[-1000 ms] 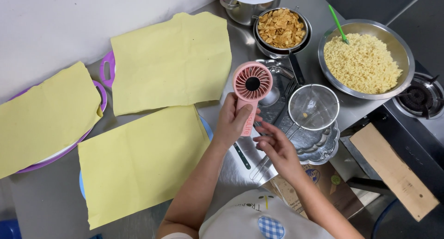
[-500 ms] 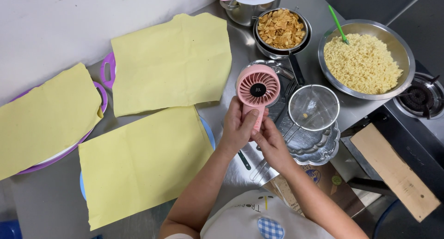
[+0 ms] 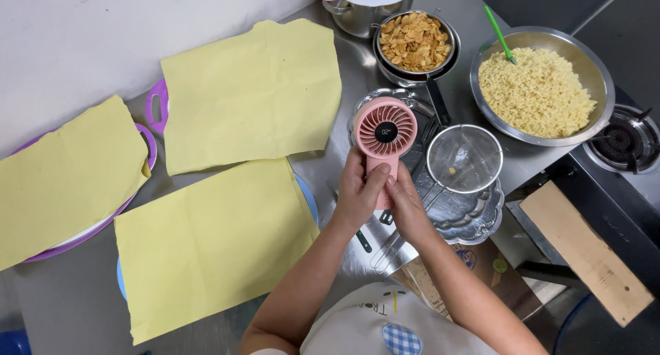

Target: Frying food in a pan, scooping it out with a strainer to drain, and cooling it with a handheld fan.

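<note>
A small pink hand-held fan [image 3: 385, 131] with a round grille stands upright above the steel counter, its face turned up toward me. My left hand [image 3: 357, 197] wraps the fan's handle from the left, thumb on the front. My right hand [image 3: 405, 204] clasps the same handle from the right. Just to the right of the fan lies a round wire strainer [image 3: 464, 159] on a scalloped metal tray [image 3: 474, 217].
Three yellow paper sheets [image 3: 251, 94] [image 3: 65, 173] [image 3: 206, 241] cover plates on the counter's left. At the back stand a pan of brown flakes [image 3: 416, 42] and a steel bowl of yellow grains [image 3: 536, 90] with a green utensil. A gas burner [image 3: 622, 138] and wooden board [image 3: 584, 252] lie right.
The fan has moved slightly toward me and to the right. My right hand, which was apart from the handle, has come up and now clasps it together with my left hand.
</note>
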